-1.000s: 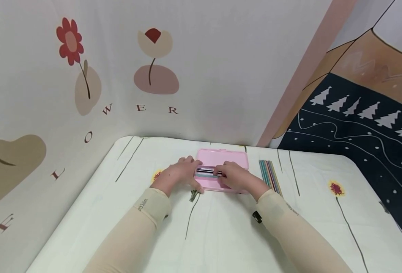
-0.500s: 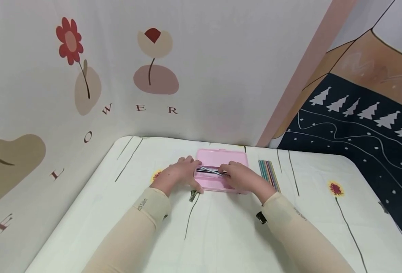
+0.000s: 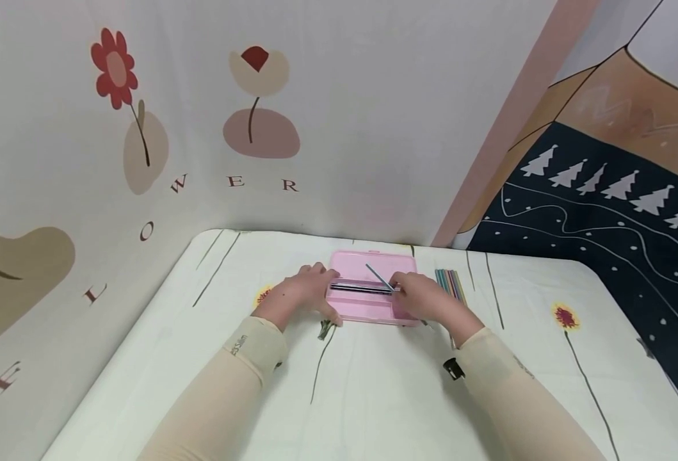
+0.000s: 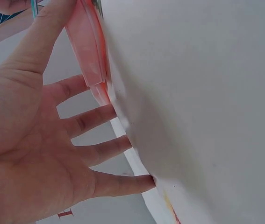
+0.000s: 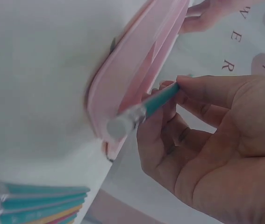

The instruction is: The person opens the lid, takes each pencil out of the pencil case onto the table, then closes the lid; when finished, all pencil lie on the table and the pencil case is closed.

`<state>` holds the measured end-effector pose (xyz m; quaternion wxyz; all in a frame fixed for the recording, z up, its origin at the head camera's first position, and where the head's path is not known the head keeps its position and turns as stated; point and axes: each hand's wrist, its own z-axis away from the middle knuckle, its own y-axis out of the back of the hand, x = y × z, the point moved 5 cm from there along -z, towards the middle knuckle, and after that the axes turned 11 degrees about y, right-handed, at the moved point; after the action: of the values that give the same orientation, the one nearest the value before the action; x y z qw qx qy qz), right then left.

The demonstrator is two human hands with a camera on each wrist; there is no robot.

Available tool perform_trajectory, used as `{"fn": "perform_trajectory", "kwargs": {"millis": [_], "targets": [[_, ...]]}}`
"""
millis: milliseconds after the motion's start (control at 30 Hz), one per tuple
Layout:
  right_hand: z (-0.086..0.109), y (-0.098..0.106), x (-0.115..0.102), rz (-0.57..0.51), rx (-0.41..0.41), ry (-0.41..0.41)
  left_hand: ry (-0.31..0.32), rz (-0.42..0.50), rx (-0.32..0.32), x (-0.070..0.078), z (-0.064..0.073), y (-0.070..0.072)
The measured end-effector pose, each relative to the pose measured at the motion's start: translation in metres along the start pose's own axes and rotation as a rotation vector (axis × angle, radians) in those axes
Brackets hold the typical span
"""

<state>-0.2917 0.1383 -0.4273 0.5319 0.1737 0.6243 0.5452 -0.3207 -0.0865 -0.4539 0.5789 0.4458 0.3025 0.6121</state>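
A pink pencil case (image 3: 347,310) lies with its lid raised at the far middle of the table. My left hand (image 3: 304,291) is at its left end; in the left wrist view, straight, spread fingers rest by the case wall (image 4: 86,49). Between thumb and fingertips, my right hand (image 3: 422,299) pinches a teal pencil (image 3: 378,275), tilted over the case's right half. A metal band and a pale eraser end of the pencil (image 5: 158,100) face the right wrist camera. Several dark pencils (image 3: 362,287) lie lengthwise inside the case.
Right of the case, several coloured pencils (image 3: 452,283) lie side by side, partly behind the right wrist. A cloth printed with flowers (image 3: 566,318) covers the table (image 3: 367,397). Printed curtains (image 3: 373,141) hang behind and to the left.
My right hand has drawn the teal pencil from among the dark ones, turned it and carried it to the right. My left hand has stayed at the case.
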Motion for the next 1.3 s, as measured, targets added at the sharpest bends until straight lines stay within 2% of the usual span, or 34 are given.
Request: {"fn": "perform_trajectory", "kwargs": {"millis": [333,600,833,1067,1300], "targets": [[0.017,0.010,0.034,-0.108,0.036,-0.072,-0.009,-0.002,-0.008,0.001,0.000,-0.001],[0.043,0.021,0.067,-0.236,0.050,-0.185,-0.014,-0.004,-0.022,0.003,0.003,0.000],[0.059,0.028,0.096,-0.259,0.054,-0.282,-0.006,0.004,-0.028,0.004,0.005,0.003],[0.072,0.034,0.116,-0.236,0.058,-0.328,-0.011,0.003,-0.030,0.003,0.005,0.002],[0.077,0.032,0.130,-0.199,0.068,-0.362,-0.005,0.004,-0.028,0.002,0.004,0.002]]}}
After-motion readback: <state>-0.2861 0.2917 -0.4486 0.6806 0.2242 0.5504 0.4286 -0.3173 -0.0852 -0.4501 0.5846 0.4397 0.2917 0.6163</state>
